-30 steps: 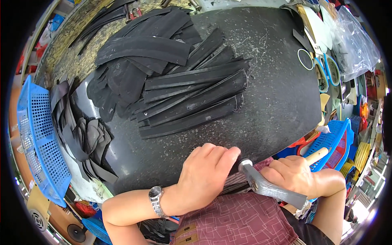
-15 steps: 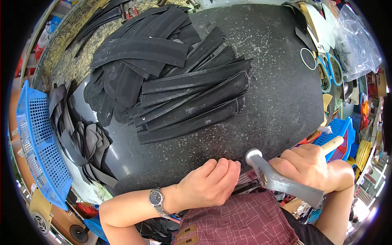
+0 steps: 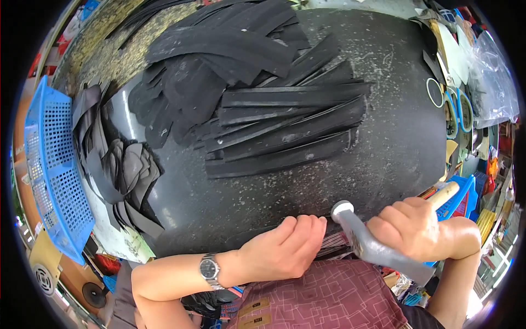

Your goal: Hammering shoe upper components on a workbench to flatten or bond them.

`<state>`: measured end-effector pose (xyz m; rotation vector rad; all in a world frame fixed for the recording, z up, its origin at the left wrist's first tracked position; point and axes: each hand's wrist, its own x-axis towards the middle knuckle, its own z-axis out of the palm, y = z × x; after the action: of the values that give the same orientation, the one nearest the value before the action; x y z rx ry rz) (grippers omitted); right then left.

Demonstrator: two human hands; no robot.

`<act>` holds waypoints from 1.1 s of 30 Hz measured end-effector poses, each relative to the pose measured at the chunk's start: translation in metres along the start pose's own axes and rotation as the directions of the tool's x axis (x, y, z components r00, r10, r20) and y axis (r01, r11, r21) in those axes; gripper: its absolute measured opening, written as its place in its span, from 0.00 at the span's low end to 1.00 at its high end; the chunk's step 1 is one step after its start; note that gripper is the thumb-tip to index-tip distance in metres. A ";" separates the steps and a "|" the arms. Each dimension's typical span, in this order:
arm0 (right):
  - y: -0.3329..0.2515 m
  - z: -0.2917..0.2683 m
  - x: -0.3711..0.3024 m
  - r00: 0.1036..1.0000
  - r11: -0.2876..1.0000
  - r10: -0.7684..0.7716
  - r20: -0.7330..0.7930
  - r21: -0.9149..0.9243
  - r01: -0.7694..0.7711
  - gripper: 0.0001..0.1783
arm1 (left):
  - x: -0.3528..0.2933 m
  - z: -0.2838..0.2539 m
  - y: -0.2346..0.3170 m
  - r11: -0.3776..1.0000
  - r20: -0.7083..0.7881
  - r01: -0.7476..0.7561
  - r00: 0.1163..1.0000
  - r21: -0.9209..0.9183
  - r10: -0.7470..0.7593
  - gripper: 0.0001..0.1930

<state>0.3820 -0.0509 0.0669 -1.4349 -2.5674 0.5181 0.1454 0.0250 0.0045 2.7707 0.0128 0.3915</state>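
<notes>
In my right hand [image 3: 408, 227] is a hammer, its pale wooden handle sticking out past the fist. The grey metal hammer head [image 3: 372, 247] has a round face toward the table and a flat wedge end toward my body. My left hand [image 3: 287, 247] is closed at the table's near edge, fingers pressed together; what they hold is hidden. A dark strip edge [image 3: 255, 230] shows along the table beside it. Farther off, several black strips [image 3: 290, 129] with folded edges lie fanned out, beside a heap of wider black pieces [image 3: 219, 52].
A black work surface [image 3: 400, 126] spreads under the strips. Grey-black loops of material [image 3: 129, 170] lie at the left, next to a blue perforated basket [image 3: 55, 164]. Scissors [image 3: 459, 109] and a clear plastic bag [image 3: 493, 82] sit at the far right.
The view has shifted, so the table and strips appear farther right and slightly higher. Both hands keep nearly the same pose, the hammer still in my right hand.
</notes>
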 end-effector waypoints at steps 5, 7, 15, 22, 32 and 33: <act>-0.001 0.003 0.013 0.998 0.999 -0.043 0.054 0.034 0.041 0.11 | -0.014 -0.001 0.003 0.991 -0.037 0.041 0.999 0.131 -0.036 0.19; -0.006 0.007 0.016 0.994 0.997 -0.078 0.072 0.017 0.077 0.11 | -0.017 0.000 0.004 0.960 -0.030 -0.009 0.999 0.281 0.018 0.19; -0.016 0.004 0.035 0.976 0.984 -0.168 0.139 -0.027 0.173 0.14 | -0.042 -0.007 0.003 0.988 -0.085 0.101 0.992 0.114 -0.092 0.21; -0.021 0.004 0.058 0.933 0.962 -0.251 0.258 -0.037 0.270 0.17 | -0.063 -0.012 0.004 0.984 -0.110 0.158 0.983 0.085 -0.149 0.20; -0.032 0.007 0.089 0.945 0.962 -0.270 0.182 0.022 0.271 0.13 | -0.091 -0.023 0.010 0.956 -0.137 0.287 0.951 0.064 -0.276 0.15; -0.033 0.007 0.092 0.926 0.939 -0.339 0.166 -0.006 0.345 0.14 | -0.092 -0.019 0.013 0.953 -0.153 0.230 0.968 0.200 -0.201 0.15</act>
<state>0.3050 0.0102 0.0699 -0.9511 -2.8822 0.5558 0.0516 0.0144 0.0017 2.9083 0.4109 0.5414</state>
